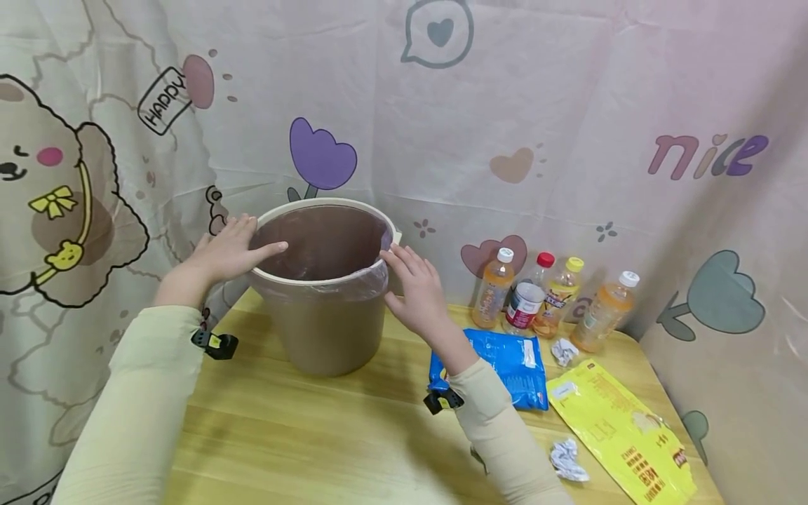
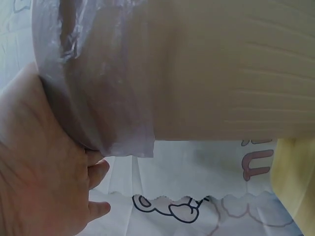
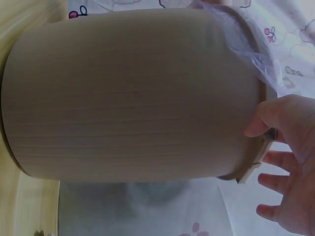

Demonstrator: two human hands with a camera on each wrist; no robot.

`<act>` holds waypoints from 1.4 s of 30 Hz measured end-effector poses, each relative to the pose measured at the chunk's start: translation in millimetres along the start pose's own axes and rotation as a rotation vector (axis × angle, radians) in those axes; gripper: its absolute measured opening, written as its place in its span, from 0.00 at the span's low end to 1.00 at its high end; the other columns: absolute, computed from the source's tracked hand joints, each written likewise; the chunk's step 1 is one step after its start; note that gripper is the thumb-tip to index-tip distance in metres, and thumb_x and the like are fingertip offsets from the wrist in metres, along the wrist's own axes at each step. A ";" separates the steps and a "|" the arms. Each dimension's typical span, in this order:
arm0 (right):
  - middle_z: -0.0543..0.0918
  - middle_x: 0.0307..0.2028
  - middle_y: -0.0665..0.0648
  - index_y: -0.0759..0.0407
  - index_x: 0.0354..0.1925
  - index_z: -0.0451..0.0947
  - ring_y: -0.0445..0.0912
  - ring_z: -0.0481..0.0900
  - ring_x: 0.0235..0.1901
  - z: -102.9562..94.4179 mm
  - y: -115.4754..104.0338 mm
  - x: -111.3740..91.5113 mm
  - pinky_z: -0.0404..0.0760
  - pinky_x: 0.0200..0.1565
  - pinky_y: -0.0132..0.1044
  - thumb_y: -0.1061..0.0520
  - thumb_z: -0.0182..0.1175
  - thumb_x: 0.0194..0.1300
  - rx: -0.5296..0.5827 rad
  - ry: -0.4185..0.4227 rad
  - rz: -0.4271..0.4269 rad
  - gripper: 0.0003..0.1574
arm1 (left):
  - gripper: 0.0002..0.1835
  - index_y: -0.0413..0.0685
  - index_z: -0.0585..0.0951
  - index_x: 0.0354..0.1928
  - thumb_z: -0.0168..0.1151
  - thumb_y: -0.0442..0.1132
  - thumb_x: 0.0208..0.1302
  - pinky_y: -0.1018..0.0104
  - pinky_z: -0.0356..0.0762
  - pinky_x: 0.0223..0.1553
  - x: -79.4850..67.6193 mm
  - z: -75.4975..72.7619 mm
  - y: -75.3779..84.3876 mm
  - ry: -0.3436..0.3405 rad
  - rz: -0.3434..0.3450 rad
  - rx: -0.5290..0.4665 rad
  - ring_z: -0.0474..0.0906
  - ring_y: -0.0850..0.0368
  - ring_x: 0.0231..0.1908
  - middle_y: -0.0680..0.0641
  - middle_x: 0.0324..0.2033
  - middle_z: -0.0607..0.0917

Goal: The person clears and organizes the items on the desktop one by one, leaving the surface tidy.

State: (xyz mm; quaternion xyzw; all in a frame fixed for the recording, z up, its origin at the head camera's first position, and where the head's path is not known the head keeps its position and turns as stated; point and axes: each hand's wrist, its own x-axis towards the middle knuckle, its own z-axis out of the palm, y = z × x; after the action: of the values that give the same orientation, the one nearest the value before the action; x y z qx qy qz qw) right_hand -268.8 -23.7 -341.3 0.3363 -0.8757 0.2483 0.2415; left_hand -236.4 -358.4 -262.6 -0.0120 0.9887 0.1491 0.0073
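A beige trash bin (image 1: 328, 337) stands upright on the table, a clear plastic bin liner (image 1: 341, 289) folded over part of its rim. My left hand (image 1: 227, 249) rests on the left rim, thumb stretched over the opening and fingers along the outside. In the left wrist view the liner (image 2: 123, 108) hangs down the outer wall beside that hand. My right hand (image 1: 416, 287) touches the right rim, its index fingertip at the liner's edge. The right wrist view shows that thumb (image 3: 258, 123) against the bin's outer wall below the rim, with the other fingers spread loosely.
Several drink bottles (image 1: 492, 291) stand at the table's back right. A blue package (image 1: 505, 361) lies partly behind my right forearm, near a yellow wrapper (image 1: 621, 428). Crumpled paper balls (image 1: 568, 459) lie beside them. A patterned curtain (image 1: 404, 126) hangs behind the wooden table (image 1: 303, 435).
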 end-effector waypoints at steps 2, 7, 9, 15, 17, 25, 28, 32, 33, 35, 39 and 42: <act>0.67 0.71 0.54 0.48 0.68 0.67 0.53 0.63 0.71 -0.5 0.3 -4.4 0.62 0.70 0.60 0.57 0.65 0.59 -0.002 0.016 -0.006 0.39 | 0.58 0.33 0.38 0.75 0.37 0.76 0.64 0.24 0.26 0.67 2.4 1.8 0.8 -0.006 0.013 -0.006 0.28 0.31 0.74 0.29 0.74 0.34; 0.68 0.70 0.54 0.47 0.68 0.67 0.54 0.64 0.71 -0.3 -1.7 -14.3 0.64 0.69 0.61 0.56 0.66 0.59 -0.030 0.043 -0.012 0.39 | 0.57 0.34 0.38 0.75 0.39 0.74 0.65 0.23 0.28 0.66 5.8 6.5 1.5 -0.028 0.033 -0.022 0.26 0.31 0.75 0.30 0.75 0.34; 0.68 0.70 0.54 0.47 0.68 0.67 0.53 0.64 0.71 -0.1 -2.6 -18.0 0.65 0.68 0.60 0.56 0.65 0.59 -0.041 0.050 -0.011 0.39 | 0.57 0.34 0.38 0.75 0.39 0.74 0.65 0.22 0.29 0.66 5.9 8.5 3.0 -0.034 0.036 -0.027 0.26 0.32 0.75 0.30 0.75 0.34; 0.69 0.70 0.54 0.48 0.67 0.68 0.53 0.65 0.70 -0.7 -2.9 -26.9 0.65 0.68 0.59 0.57 0.66 0.58 -0.054 0.075 0.006 0.39 | 0.56 0.34 0.40 0.75 0.40 0.73 0.66 0.22 0.32 0.66 6.4 14.4 8.5 -0.033 0.055 -0.034 0.29 0.32 0.75 0.30 0.75 0.36; 0.69 0.69 0.54 0.48 0.67 0.68 0.53 0.65 0.70 -0.8 -2.4 -28.3 0.66 0.68 0.60 0.57 0.65 0.58 -0.051 0.084 -0.001 0.38 | 0.56 0.33 0.40 0.75 0.40 0.73 0.66 0.22 0.32 0.66 6.2 15.2 8.4 -0.028 0.059 -0.035 0.30 0.31 0.75 0.30 0.75 0.37; 0.72 0.68 0.57 0.51 0.65 0.71 0.56 0.65 0.70 1.8 8.5 -24.2 0.66 0.66 0.63 0.61 0.65 0.57 0.074 0.166 -0.080 0.36 | 0.56 0.35 0.39 0.76 0.38 0.74 0.66 0.22 0.30 0.66 8.7 13.2 6.8 -0.023 0.057 -0.034 0.29 0.32 0.75 0.31 0.75 0.35; 0.72 0.67 0.58 0.52 0.65 0.72 0.56 0.65 0.70 2.7 13.1 -23.8 0.67 0.67 0.62 0.61 0.64 0.58 0.095 0.180 -0.114 0.35 | 0.56 0.34 0.39 0.75 0.38 0.73 0.66 0.22 0.30 0.66 9.3 13.1 7.5 -0.023 0.060 -0.040 0.29 0.32 0.75 0.31 0.75 0.35; 0.72 0.67 0.59 0.54 0.66 0.70 0.58 0.63 0.71 0.0 16.7 -24.4 0.67 0.67 0.61 0.60 0.64 0.60 0.098 0.171 -0.157 0.35 | 0.56 0.34 0.40 0.75 0.38 0.74 0.65 0.23 0.29 0.66 10.4 13.7 8.2 -0.025 0.055 -0.040 0.29 0.32 0.75 0.31 0.75 0.34; 0.71 0.68 0.60 0.54 0.67 0.70 0.58 0.63 0.71 -1.7 17.1 -24.4 0.66 0.67 0.62 0.59 0.64 0.60 0.098 0.162 -0.163 0.36 | 0.56 0.34 0.39 0.75 0.38 0.74 0.65 0.23 0.29 0.66 10.6 13.6 8.3 -0.027 0.054 -0.036 0.28 0.32 0.75 0.31 0.75 0.34; 0.70 0.69 0.60 0.55 0.68 0.68 0.59 0.61 0.72 -5.6 18.0 -24.6 0.65 0.68 0.61 0.58 0.65 0.61 0.098 0.138 -0.167 0.38 | 0.56 0.34 0.40 0.75 0.38 0.75 0.65 0.23 0.29 0.66 11.5 12.5 9.0 -0.024 0.054 -0.029 0.28 0.32 0.75 0.31 0.75 0.34; 0.67 0.70 0.61 0.56 0.70 0.65 0.59 0.59 0.73 -9.7 23.9 -25.2 0.63 0.70 0.60 0.58 0.66 0.60 0.108 0.114 -0.160 0.42 | 0.56 0.35 0.39 0.76 0.37 0.75 0.65 0.23 0.28 0.67 12.8 9.4 9.9 -0.023 0.052 -0.014 0.28 0.33 0.75 0.32 0.75 0.33; 0.67 0.70 0.62 0.56 0.70 0.64 0.59 0.60 0.73 -10.9 31.6 -25.8 0.64 0.69 0.59 0.58 0.66 0.61 0.128 0.123 -0.144 0.42 | 0.57 0.36 0.38 0.76 0.37 0.75 0.64 0.24 0.28 0.67 12.9 7.7 10.6 -0.024 0.050 -0.011 0.28 0.33 0.75 0.32 0.75 0.33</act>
State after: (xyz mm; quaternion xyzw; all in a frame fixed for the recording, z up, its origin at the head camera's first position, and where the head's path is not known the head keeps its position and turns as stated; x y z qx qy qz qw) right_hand -271.4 15.4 -356.8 0.3974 -0.8152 0.3058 0.2900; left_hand -249.5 -346.3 -267.1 0.0144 0.9877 0.1548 0.0152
